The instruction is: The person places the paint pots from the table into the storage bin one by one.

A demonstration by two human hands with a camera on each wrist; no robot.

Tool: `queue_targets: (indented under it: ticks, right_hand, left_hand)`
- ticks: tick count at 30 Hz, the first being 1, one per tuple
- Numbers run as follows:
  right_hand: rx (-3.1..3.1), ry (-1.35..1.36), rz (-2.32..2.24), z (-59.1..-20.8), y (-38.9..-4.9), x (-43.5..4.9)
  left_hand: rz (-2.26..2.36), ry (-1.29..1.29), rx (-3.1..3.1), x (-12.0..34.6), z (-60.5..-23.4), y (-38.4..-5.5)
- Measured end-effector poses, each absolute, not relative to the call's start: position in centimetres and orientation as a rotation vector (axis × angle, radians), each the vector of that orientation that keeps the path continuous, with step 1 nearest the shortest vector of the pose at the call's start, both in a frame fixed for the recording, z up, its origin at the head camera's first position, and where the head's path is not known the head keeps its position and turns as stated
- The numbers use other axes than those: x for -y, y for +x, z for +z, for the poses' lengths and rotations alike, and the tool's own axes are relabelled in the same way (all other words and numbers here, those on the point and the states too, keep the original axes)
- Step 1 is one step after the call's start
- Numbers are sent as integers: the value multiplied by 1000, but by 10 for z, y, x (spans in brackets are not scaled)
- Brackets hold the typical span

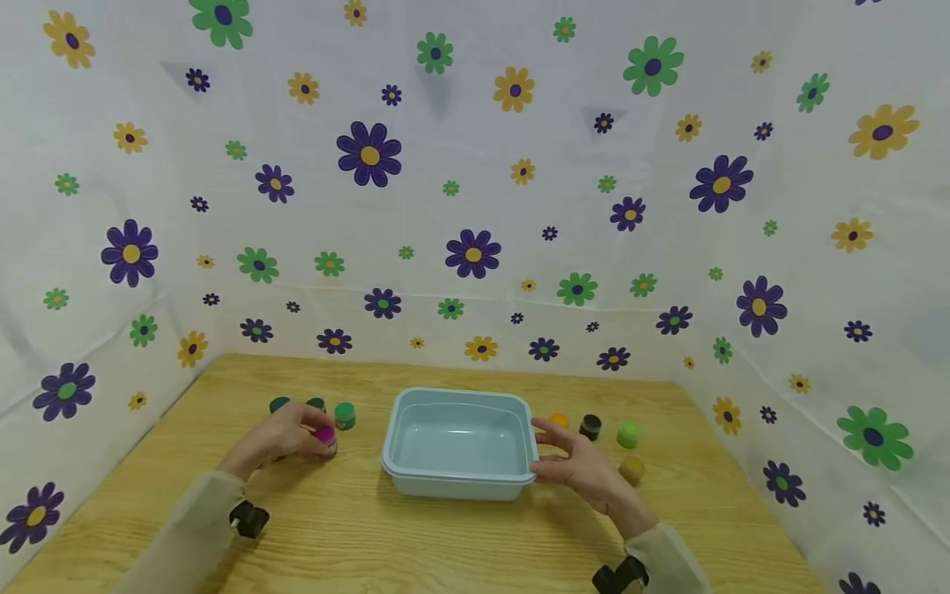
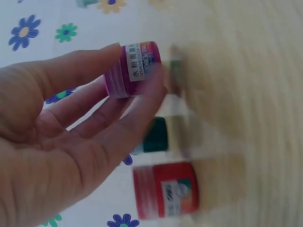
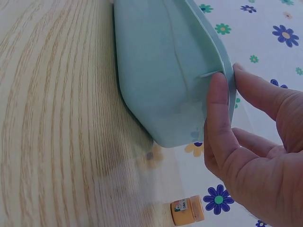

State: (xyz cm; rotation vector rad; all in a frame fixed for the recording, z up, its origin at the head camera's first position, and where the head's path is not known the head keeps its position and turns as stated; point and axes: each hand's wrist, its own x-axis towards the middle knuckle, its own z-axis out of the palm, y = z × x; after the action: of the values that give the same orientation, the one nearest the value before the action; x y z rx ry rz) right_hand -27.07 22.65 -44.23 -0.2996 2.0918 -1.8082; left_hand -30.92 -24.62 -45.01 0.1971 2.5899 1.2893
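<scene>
A white cloth [image 1: 490,206] hangs behind the wooden table [image 1: 445,544] and along both its sides, creased low across the back. Purple, green and yellow flowers [image 1: 369,155] dot it, the large green ones with purple centres. The table's grain runs sideways.

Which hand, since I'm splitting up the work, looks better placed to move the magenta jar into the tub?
Probably the left hand: it pinches the magenta jar just left of the tub. The right hand is farther from the jar, gripping the tub's right side.
</scene>
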Motion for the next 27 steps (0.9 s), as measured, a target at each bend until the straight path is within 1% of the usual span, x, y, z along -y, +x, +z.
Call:
queue_targets:
  ticks: [5,10,20,27]
  right_hand:
    - [-2109,-285,-1803,-440,-270,-225]
    - [-2120,-283,-1807,-441,-269,-225]
    - [-2134,-293,-1795,-440,-268,-226]
    - [-2145,-245,-1793,-439,-267,-224]
  left_hand:
    - [1446,152,-2458,243,-443,-309]
    - [1609,177,-2315,241,-439,-312]
    - [1591,282,-2360,237,-434,-313]
    - [1622,346,-2336,219,-429,-313]
